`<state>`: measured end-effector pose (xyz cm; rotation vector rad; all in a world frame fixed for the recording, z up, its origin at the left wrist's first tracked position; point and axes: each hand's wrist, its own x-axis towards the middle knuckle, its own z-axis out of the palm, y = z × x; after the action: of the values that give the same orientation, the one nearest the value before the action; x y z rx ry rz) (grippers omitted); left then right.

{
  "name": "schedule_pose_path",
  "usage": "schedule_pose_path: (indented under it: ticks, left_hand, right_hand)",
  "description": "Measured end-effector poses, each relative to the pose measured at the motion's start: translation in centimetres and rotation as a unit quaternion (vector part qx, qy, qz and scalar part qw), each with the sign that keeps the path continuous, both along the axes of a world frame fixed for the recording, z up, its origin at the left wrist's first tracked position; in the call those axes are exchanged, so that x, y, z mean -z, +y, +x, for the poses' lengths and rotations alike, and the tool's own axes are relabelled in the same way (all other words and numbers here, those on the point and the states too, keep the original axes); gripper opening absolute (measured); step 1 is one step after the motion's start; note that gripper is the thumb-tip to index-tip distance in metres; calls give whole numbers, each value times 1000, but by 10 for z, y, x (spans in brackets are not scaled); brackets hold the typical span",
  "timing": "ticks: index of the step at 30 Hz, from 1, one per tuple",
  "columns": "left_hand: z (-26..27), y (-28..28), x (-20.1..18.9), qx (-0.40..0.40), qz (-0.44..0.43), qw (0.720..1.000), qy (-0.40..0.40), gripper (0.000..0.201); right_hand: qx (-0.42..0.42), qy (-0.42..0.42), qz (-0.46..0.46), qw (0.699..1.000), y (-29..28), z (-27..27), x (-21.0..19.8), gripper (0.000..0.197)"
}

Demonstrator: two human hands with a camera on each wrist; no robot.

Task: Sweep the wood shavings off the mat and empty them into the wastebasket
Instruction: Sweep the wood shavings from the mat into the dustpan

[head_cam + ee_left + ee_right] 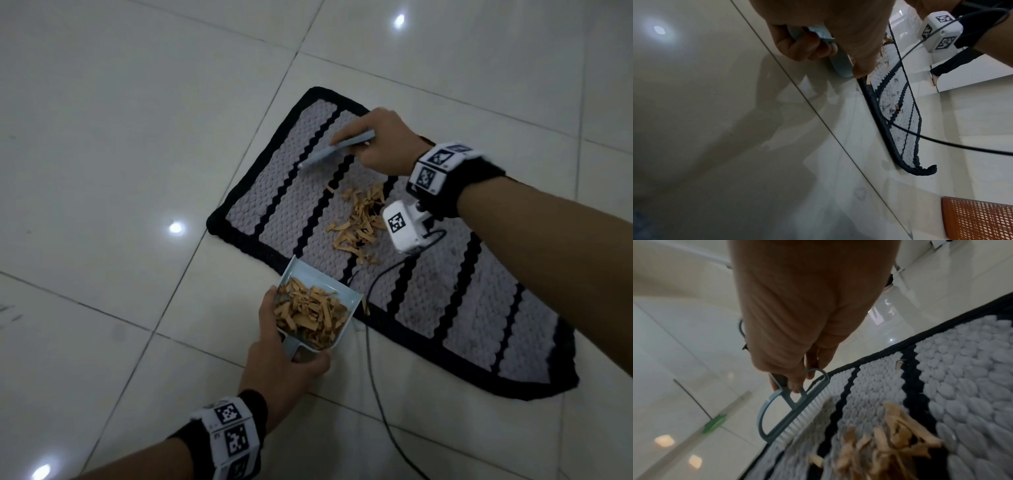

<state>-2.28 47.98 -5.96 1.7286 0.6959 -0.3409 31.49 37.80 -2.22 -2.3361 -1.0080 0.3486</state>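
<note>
A grey mat (445,301) with black stripes and a black border lies on the tiled floor. A loose pile of tan wood shavings (359,222) sits near its middle. My right hand (383,144) grips a pale blue hand brush (335,149) just beyond the pile, its white bristles (803,417) down on the mat (962,386) beside the shavings (890,443). My left hand (287,363) holds the handle of a pale blue dustpan (318,281) at the mat's near edge; the pan is heaped with shavings (308,311). In the left wrist view my fingers (803,47) curl round the dustpan handle (694,65).
An orange mesh wastebasket (978,219) stands on the floor at the lower right of the left wrist view, past the mat's end (900,129). A black cable (373,359) runs from my right wrist camera (404,226) across the mat. Glossy tiles (120,154) surround the mat.
</note>
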Motion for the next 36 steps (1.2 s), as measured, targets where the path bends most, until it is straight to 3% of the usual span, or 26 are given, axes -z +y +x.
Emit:
schedule_pose_path:
  ticks: [6,8,12,15,20,27,32,36]
  left_hand:
    - [-6,3,0,0,5,1000,-6,114]
    - [-7,3,-2,4,5,1000,-7,114]
    - [-6,-3,-6,14,5,1000,-10,113]
    - [-4,-9,-8,26,8,1000,-12,112]
    - [0,-17,-10,33,12,999,-13,110]
    - [-2,-13,-6,21,14,1000,-17,112]
    - [-6,-6,-4,5,3,1000,-19,111]
    - [-7,-5,-3,7,0,1000,-19,112]
  right_hand:
    - [-61,-9,-77,995,-31,-25,2,26]
    - [-65,16,-91,994,-57,-36,1,34]
    - [-88,47,-87,991,-102,-57,-4,39]
    - [-50,84,-57,994,-119,-60,-14,45]
    - [14,-4,22,1000,-87,-33,-22,24]
    - [122,-42,6,992,-15,16,-2,28]
    - [36,-36,-130,990,1,16,6,28]
    - [-22,-66,-157,985,-3,8,2,24]
